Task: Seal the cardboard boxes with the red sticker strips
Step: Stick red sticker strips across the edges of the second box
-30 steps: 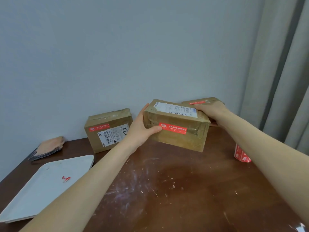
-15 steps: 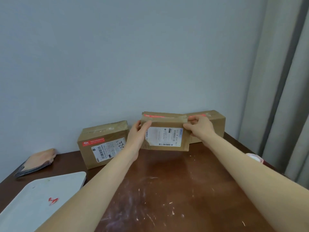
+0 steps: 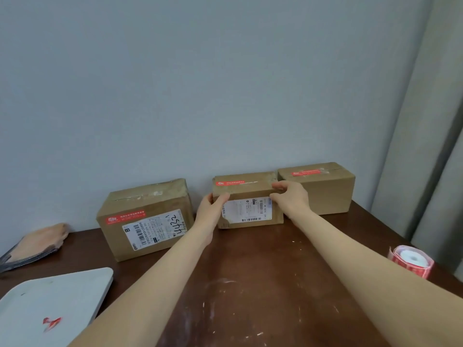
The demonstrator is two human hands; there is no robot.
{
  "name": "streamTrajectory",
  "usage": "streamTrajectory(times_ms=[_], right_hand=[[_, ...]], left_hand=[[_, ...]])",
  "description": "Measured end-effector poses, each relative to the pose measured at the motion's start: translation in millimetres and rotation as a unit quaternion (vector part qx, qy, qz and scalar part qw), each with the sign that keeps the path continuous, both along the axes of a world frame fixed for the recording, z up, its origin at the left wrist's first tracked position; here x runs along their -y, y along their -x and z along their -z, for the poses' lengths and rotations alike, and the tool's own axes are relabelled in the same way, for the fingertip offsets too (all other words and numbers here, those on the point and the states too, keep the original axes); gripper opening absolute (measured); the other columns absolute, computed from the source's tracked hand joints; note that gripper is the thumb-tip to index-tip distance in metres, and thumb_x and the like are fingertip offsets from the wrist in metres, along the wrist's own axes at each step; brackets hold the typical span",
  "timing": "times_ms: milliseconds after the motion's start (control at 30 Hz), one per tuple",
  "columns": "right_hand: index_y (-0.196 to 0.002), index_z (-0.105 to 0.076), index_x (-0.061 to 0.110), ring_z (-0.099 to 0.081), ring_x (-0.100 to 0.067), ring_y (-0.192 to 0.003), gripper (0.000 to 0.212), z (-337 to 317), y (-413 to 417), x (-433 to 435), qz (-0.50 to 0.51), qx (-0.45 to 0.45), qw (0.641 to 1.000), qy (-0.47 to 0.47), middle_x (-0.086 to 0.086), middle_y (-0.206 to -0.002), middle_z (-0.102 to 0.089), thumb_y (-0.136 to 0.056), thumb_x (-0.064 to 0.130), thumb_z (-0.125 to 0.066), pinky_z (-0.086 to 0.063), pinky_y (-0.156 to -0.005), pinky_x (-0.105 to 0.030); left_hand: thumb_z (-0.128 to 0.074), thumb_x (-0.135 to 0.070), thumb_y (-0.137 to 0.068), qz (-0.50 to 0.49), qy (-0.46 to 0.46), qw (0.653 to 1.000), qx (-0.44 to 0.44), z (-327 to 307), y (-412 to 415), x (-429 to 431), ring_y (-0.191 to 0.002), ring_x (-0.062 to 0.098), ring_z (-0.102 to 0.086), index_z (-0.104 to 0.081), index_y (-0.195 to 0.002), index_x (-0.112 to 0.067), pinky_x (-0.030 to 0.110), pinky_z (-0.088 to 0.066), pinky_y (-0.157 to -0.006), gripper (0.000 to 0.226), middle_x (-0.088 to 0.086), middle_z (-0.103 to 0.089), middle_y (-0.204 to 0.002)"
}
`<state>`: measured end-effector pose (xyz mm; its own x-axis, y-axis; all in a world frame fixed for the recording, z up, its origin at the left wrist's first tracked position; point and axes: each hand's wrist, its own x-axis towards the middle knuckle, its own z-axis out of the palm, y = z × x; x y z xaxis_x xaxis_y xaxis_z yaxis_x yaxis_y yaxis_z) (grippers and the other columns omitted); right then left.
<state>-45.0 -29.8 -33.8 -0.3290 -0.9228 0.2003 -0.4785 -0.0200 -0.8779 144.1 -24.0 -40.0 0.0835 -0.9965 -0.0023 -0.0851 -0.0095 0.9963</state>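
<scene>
Three cardboard boxes stand in a row against the wall. The middle box (image 3: 246,194) rests on the table with a red sticker strip (image 3: 230,183) along its top and a white label on its front. My left hand (image 3: 213,206) grips its left end and my right hand (image 3: 288,200) grips its right top corner. The left box (image 3: 145,219) carries a red sticker on its front and brown tape on top. The right box (image 3: 323,189) has a red strip across its top. A roll of red stickers (image 3: 411,260) stands at the table's right edge.
A white tray (image 3: 50,306) at the near left holds a crumpled red scrap (image 3: 51,323). A folded cloth (image 3: 35,242) lies at the far left. Grey curtains hang on the right. The brown table (image 3: 250,284) is scratched and scuffed.
The middle box was turned over in the air, then set down on the table between the other two. Both hands stayed on it.
</scene>
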Motion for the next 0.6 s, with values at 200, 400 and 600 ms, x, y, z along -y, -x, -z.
streamTrajectory(times_ms=[200, 400, 600], right_hand=[[-0.122, -0.064, 0.015, -0.058, -0.021, -0.115, 0.037, 5.3, -3.9, 10.3, 0.019, -0.030, 0.999, 0.007, -0.006, -0.133, -0.056, -0.086, 0.008, -0.059, -0.041, -0.092, -0.025], [-0.130, -0.058, 0.020, -0.054, -0.022, -0.114, 0.043, 6.4, -5.3, 9.8, 0.018, -0.063, 0.998, -0.005, -0.007, -0.139, -0.044, -0.088, 0.011, -0.055, -0.041, -0.089, -0.025], [-0.133, -0.053, 0.025, -0.032, -0.025, -0.127, 0.044, -2.7, -15.8, -0.2, 0.046, -0.260, 0.964, 0.027, -0.005, -0.136, -0.038, -0.089, 0.018, -0.053, -0.039, -0.095, -0.035]], left_hand=[[-0.055, -0.029, -0.092, 0.006, 0.017, 0.999, 0.029, 7.2, -0.6, 12.9, -0.112, 0.011, -0.052, -0.057, -0.114, -0.029, 0.031, -0.040, -0.096, 0.023, -0.009, -0.060, -0.116], [-0.060, -0.036, -0.085, 0.020, 0.031, 0.996, 0.075, 6.1, -0.2, 10.8, -0.133, 0.015, -0.037, -0.034, -0.143, -0.030, 0.036, -0.031, -0.109, 0.064, -0.011, -0.043, -0.139], [-0.050, -0.039, -0.092, 0.006, 0.093, 0.943, 0.319, -5.2, -2.5, 21.5, -0.133, 0.024, -0.036, -0.020, -0.149, -0.029, 0.035, -0.033, -0.101, 0.064, 0.010, -0.038, -0.145]])
